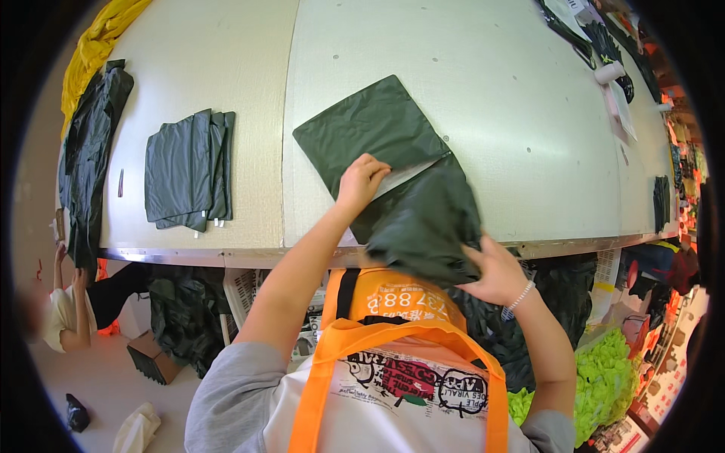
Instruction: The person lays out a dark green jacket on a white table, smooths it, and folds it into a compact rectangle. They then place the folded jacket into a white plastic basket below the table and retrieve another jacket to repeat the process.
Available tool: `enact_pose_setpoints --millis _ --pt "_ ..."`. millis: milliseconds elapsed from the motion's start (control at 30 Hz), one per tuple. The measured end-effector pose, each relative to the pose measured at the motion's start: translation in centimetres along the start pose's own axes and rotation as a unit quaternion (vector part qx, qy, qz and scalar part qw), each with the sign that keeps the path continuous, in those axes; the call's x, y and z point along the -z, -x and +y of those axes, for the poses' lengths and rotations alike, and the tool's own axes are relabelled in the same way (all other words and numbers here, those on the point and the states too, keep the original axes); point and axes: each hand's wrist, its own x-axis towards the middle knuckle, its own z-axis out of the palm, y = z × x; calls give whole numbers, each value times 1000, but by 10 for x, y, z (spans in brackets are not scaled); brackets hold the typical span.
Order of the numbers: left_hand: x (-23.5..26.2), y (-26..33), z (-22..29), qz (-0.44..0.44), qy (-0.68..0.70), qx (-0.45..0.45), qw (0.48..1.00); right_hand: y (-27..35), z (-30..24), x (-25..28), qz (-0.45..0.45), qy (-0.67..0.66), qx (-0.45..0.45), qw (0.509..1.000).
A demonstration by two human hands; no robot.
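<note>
A flat, square-cornered piece of dark green fabric (370, 121) lies slantwise on the table in front of me. Its near edge is lifted and shows a pale inner side. My left hand (364, 183) pinches that edge between thumb and fingers. Over the near part of it is a bunched dark green fabric bundle (430, 223), smeared by motion and hanging past the table's front edge. My right hand (495, 273) grips the bundle's lower right side, its fingertips partly hidden. Whether bundle and flat piece are joined, I cannot tell.
Left on the pale table (529, 151) is a stack of folded dark green pieces (189, 170) with small white tags. Beyond lie a long dark garment (94, 151) and yellow fabric (94, 45). Dark fabric (185, 313) fills space below. Another person (75, 302) stands at far left.
</note>
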Motion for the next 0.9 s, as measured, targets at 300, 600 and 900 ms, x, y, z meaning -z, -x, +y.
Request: enact_pose_setpoints --millis 300,600,900 --pt "111 -21 51 -250 91 30 964 -111 -14 -13 -10 23 81 996" --pt "41 28 -13 -1 66 274 960 -140 -13 -2 55 -132 12 990" --pt "33 37 95 64 -154 -204 965 -133 6 8 94 -38 -32 994"
